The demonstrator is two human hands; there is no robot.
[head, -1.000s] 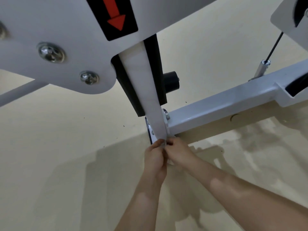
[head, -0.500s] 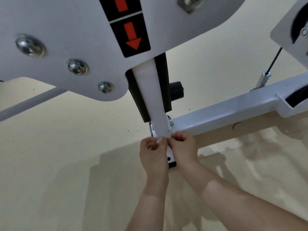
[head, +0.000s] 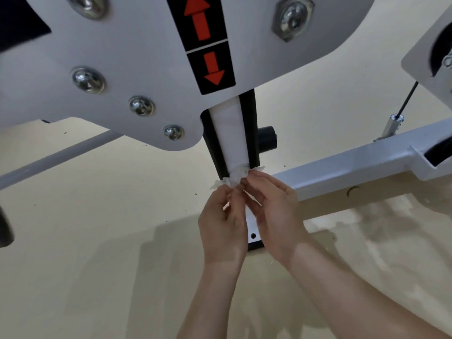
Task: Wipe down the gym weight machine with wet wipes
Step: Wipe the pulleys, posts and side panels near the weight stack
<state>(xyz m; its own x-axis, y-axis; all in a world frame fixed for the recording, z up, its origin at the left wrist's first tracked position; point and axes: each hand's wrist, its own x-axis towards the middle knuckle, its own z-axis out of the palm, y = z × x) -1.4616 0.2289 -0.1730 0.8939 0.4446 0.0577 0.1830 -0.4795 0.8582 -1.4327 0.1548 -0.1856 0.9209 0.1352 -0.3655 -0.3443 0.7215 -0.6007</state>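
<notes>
A crumpled white wet wipe [head: 233, 177] is pressed against the lower part of the weight machine's white upright post [head: 231, 135], which runs down between two black strips. My left hand [head: 223, 223] and my right hand [head: 274, 211] both pinch the wipe with their fingertips, side by side, just below the post's visible white stretch. A large white bolted plate [head: 127, 57] with a black label of red arrows [head: 204, 45] fills the top of the view. The post's foot plate [head: 253, 234] shows between my wrists.
A white square base beam [head: 347, 172] runs right from the post along the beige floor [head: 97, 241]. A black knob [head: 267, 140] sticks out behind the post. A thin cable with a metal end fitting [head: 393, 123] rises at the right. A grey bar [head: 56, 157] crosses the left.
Both hands have moved up the post from its foot with the wipe. The view has tilted down, so more of the bolted plate and its arrow label shows.
</notes>
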